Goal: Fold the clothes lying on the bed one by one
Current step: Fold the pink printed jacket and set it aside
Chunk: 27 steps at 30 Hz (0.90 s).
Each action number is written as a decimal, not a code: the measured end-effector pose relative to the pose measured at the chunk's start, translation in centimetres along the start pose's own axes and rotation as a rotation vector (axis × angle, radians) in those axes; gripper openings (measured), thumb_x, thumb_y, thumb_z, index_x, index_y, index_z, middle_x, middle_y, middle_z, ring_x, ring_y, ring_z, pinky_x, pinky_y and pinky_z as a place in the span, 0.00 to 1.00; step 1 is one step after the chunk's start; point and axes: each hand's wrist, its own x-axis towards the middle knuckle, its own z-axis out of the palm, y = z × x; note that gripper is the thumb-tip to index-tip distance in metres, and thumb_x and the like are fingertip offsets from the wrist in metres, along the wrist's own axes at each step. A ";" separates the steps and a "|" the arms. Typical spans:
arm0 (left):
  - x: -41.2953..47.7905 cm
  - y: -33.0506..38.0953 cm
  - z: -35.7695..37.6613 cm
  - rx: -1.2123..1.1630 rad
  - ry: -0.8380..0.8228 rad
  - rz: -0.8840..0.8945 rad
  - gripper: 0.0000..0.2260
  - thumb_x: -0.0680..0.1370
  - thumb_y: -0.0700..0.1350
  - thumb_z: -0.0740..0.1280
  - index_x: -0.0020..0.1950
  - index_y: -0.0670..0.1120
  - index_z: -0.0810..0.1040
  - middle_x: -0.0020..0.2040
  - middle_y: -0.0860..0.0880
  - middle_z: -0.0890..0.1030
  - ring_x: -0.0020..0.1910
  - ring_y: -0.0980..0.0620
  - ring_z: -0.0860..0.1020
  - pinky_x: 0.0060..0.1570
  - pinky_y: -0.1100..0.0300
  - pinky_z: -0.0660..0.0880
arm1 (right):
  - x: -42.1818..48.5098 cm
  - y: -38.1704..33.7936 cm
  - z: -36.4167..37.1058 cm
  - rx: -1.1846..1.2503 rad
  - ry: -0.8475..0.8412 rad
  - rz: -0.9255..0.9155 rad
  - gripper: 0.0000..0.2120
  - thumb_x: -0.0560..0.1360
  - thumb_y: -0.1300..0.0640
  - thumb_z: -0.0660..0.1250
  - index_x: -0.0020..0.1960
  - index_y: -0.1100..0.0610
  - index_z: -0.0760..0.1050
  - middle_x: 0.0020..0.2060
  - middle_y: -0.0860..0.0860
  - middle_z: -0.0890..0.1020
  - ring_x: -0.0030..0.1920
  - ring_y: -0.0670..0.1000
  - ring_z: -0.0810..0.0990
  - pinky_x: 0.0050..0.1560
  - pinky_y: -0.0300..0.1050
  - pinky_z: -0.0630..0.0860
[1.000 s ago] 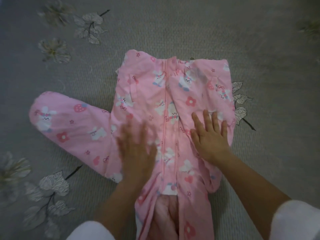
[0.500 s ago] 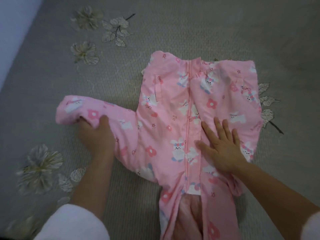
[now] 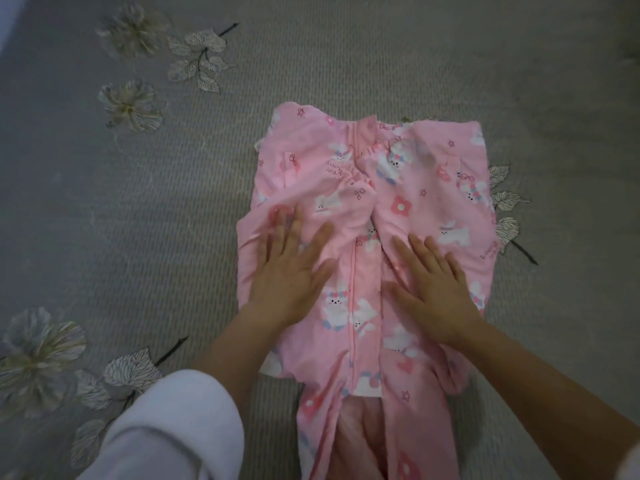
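Flat bed (image 3: 138, 202) runs from 8 o'clock through 12 to 4 o'clock around the pink garment (image 3: 433, 188), room to pass. The left hand (image 3: 291, 271) and right hand (image 3: 433, 292) lie flat on the garment's middle; a white sleeve (image 3: 166, 427) fills 7 o'clock.

Both flat palms, left hand (image 3: 289, 271) and right hand (image 3: 433, 289), press the pink garment (image 3: 426, 202) on the bed (image 3: 138, 220).

Left sleeve (image 3: 166, 427): white, thick and soft-looking, plain, ending well up the arm.
Right sleeve (image 3: 631, 460): a pale sliver at the frame's lower corner.
Hands: left hand (image 3: 291, 271) and right hand (image 3: 436, 292) bare, forearms (image 3: 540, 382) uncovered.
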 end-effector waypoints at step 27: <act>-18.3 5.0 -1.7 -0.465 -0.390 0.424 0.15 0.76 0.59 0.56 0.48 0.54 0.79 0.47 0.58 0.82 0.47 0.57 0.80 0.47 0.55 0.78 | -19.6 1.8 1.9 0.117 -0.209 -0.506 0.06 0.71 0.54 0.70 0.48 0.50 0.81 0.47 0.44 0.84 0.50 0.48 0.82 0.54 0.48 0.70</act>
